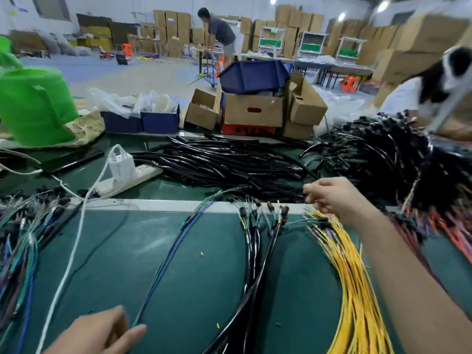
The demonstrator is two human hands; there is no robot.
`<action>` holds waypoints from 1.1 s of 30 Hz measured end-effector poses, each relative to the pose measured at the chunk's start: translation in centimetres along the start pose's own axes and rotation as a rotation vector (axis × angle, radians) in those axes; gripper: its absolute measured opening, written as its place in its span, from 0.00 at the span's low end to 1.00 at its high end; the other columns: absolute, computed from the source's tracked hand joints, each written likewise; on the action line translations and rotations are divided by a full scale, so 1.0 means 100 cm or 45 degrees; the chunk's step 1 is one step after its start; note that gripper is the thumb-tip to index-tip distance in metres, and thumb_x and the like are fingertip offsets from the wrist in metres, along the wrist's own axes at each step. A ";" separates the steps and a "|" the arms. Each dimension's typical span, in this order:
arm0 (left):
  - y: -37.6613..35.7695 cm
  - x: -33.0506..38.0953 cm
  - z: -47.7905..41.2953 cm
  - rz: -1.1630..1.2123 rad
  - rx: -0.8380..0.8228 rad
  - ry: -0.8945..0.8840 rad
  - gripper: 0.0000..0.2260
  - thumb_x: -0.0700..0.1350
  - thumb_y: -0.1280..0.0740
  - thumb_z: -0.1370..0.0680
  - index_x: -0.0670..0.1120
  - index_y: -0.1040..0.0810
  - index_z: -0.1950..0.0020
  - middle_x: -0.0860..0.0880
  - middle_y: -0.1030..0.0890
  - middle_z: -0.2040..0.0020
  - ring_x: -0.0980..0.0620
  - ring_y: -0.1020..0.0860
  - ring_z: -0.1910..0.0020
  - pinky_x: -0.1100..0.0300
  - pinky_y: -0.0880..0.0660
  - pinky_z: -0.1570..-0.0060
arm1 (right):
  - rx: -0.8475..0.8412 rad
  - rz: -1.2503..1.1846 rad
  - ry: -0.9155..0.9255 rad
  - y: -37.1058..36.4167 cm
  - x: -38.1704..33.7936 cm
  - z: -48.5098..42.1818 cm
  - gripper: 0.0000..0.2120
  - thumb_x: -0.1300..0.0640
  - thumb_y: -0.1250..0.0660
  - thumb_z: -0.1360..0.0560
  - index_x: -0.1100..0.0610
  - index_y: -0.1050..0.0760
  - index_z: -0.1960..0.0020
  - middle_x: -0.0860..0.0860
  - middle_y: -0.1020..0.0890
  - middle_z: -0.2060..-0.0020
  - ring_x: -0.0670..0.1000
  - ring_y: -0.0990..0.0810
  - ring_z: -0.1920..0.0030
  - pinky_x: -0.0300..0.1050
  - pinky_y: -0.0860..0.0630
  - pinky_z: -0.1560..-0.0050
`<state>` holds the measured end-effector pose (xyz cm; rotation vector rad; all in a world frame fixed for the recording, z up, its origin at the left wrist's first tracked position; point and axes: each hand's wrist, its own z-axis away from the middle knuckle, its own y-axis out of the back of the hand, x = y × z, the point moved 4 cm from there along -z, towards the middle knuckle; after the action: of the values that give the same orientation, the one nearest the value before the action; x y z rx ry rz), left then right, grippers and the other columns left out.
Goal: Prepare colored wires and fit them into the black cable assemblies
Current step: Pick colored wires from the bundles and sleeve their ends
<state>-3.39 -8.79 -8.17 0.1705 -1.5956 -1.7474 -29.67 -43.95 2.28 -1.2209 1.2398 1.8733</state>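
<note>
At the left edge of the green bench mat [199,277] lies a tangle of green, blue and dark wires with black connectors [23,241]. Just right of it a white cord [69,272] runs from the near edge up to a white power strip [127,178] with a white charger [121,164] plugged in, sitting on the far half of the bench.

Your left hand [102,330] is at the near edge, thumb and forefinger pinched on the near end of a thin blue-and-green wire pair [166,256], which arcs away toward the pale strip [158,204] crossing the bench. Right of that pair, several black cable assemblies [255,254] lie side by side, their connector ends fanned out at the strip with short coloured leads showing.

Beyond the strip sits a heap of loose black tubing [222,162]. Your right hand [334,198] reaches over the strip, fingers closed on the end of a black piece at that heap's near edge. Under your forearm a thick bundle of yellow wires [357,290] runs to the near edge. At the right edge is a big pile of black harnesses [383,154] with red and orange leads.
</note>
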 end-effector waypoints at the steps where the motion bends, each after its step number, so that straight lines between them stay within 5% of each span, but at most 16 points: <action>1: -0.005 0.009 -0.007 -0.008 0.043 -0.103 0.17 0.64 0.33 0.30 0.54 0.30 0.69 0.61 0.22 0.69 0.64 0.25 0.68 0.71 0.29 0.64 | 0.045 0.289 0.003 0.017 0.008 0.006 0.11 0.57 0.30 0.27 0.64 0.22 0.62 0.57 0.19 0.71 0.48 0.27 0.76 0.37 0.33 0.77; 5: -0.015 0.034 -0.029 -0.045 0.242 -0.032 0.12 0.57 0.41 0.24 0.51 0.36 0.61 0.54 0.24 0.60 0.52 0.22 0.55 0.60 0.26 0.56 | -0.250 0.874 -0.335 0.031 0.065 0.041 0.11 0.56 0.26 0.30 0.64 0.21 0.64 0.54 0.19 0.74 0.48 0.24 0.79 0.34 0.32 0.79; 10: -0.013 0.056 -0.045 -0.143 0.338 0.048 0.11 0.54 0.43 0.22 0.47 0.35 0.59 0.49 0.25 0.55 0.45 0.23 0.55 0.56 0.27 0.57 | -0.145 1.122 -0.260 0.021 0.107 0.058 0.14 0.57 0.26 0.32 0.58 0.26 0.72 0.52 0.23 0.80 0.47 0.25 0.81 0.34 0.32 0.80; 15: -0.008 0.056 -0.049 -0.029 0.356 0.132 0.09 0.50 0.41 0.23 0.47 0.32 0.60 0.50 0.24 0.61 0.45 0.25 0.61 0.54 0.29 0.62 | -0.067 0.896 -0.326 0.029 0.101 0.059 0.12 0.62 0.31 0.30 0.59 0.27 0.72 0.51 0.24 0.81 0.48 0.27 0.82 0.34 0.31 0.79; 18: -0.008 0.048 -0.050 0.654 0.284 0.176 0.06 0.42 0.38 0.22 0.44 0.30 0.59 0.45 0.18 0.65 0.46 0.27 0.75 0.58 0.31 0.72 | 0.107 0.731 -0.270 0.042 0.089 0.064 0.10 0.64 0.33 0.26 0.63 0.25 0.66 0.52 0.22 0.78 0.47 0.25 0.81 0.36 0.30 0.78; 21: -0.013 0.053 -0.042 1.403 0.035 0.304 0.05 0.39 0.41 0.19 0.42 0.26 0.52 0.41 0.21 0.69 0.55 0.40 0.84 0.71 0.42 0.81 | 0.221 0.807 -0.234 0.055 0.073 0.074 0.08 0.63 0.39 0.21 0.65 0.27 0.57 0.58 0.20 0.67 0.49 0.21 0.74 0.42 0.24 0.73; 23: -0.011 0.061 -0.037 1.633 -0.064 0.335 0.09 0.38 0.42 0.19 0.37 0.23 0.51 0.43 0.24 0.73 0.58 0.41 0.84 0.74 0.44 0.83 | 0.420 0.818 -0.106 0.066 0.052 0.082 0.05 0.62 0.42 0.20 0.63 0.30 0.53 0.62 0.20 0.62 0.57 0.19 0.66 0.50 0.21 0.65; 26: 0.001 0.081 -0.026 1.818 -0.018 0.233 0.10 0.38 0.44 0.19 0.36 0.25 0.52 0.46 0.24 0.75 0.59 0.40 0.84 0.75 0.44 0.82 | 0.643 0.295 0.270 0.071 0.006 0.102 0.06 0.60 0.43 0.19 0.54 0.33 0.55 0.58 0.19 0.68 0.52 0.20 0.74 0.42 0.26 0.78; 29: 0.008 0.124 -0.015 1.874 -0.041 -0.019 0.09 0.37 0.45 0.19 0.39 0.28 0.56 0.41 0.17 0.67 0.52 0.25 0.79 0.68 0.31 0.83 | 0.406 -0.314 0.448 0.037 -0.033 0.110 0.07 0.60 0.45 0.18 0.55 0.33 0.54 0.55 0.19 0.72 0.49 0.24 0.78 0.38 0.30 0.81; 31: 0.005 0.156 -0.010 1.877 -0.191 -0.135 0.08 0.38 0.45 0.19 0.39 0.29 0.56 0.37 0.16 0.59 0.44 0.17 0.67 0.59 0.20 0.70 | 0.108 -0.451 0.426 -0.006 -0.044 0.109 0.07 0.61 0.46 0.18 0.58 0.34 0.54 0.54 0.20 0.74 0.49 0.25 0.79 0.38 0.31 0.81; 33: 0.001 0.177 -0.004 1.869 -0.340 -0.155 0.07 0.39 0.45 0.19 0.40 0.30 0.54 0.37 0.16 0.56 0.40 0.16 0.63 0.51 0.18 0.63 | -0.106 -0.427 0.400 -0.047 -0.045 0.109 0.06 0.62 0.46 0.18 0.59 0.36 0.54 0.55 0.21 0.74 0.50 0.26 0.79 0.39 0.31 0.82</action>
<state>-15.67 -19.67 -1.49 -1.0019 -0.9764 -0.7321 -27.96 -32.02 6.17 -1.7027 1.0366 1.5421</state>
